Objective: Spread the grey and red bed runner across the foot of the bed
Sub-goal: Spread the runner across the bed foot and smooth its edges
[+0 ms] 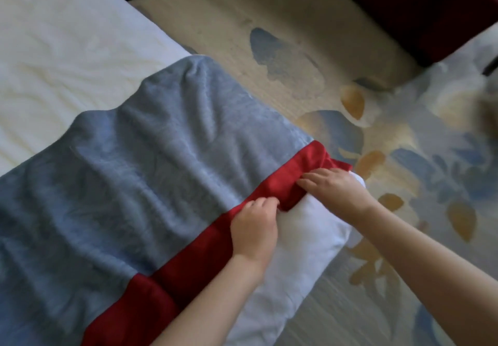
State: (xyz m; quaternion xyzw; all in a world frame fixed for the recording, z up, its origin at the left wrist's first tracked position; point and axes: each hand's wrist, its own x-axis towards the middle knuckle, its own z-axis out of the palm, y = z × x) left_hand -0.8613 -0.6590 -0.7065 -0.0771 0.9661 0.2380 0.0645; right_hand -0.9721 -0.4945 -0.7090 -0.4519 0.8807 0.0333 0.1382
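A person is standing at the corner of the bed (62, 49) and working on the runner (151, 162), which is lying across the white cover with its grey field rumpled into long folds and its red band (188, 254) running along the near edge. The left hand (254, 228) is curling closed, its fingers pinching the red band where the fabric is bunching. The right hand (332, 188) is lying flatter, its fingers pressing on and partly gripping the same band near the corner, where a red flap is spilling over the edge. A white patch of bedding is showing bare between the hands and the carpet (404, 143).

Likely risks, judged from this position: pulling the band toward the corner with both hands may be dragging the far grey edge askew, since that edge is already lying wavy. An uneven tug could be deepening the folds rather than flattening them. The overhanging flap may slide off and take more cloth with it, because the plush fabric is resting loose on a smooth cover.
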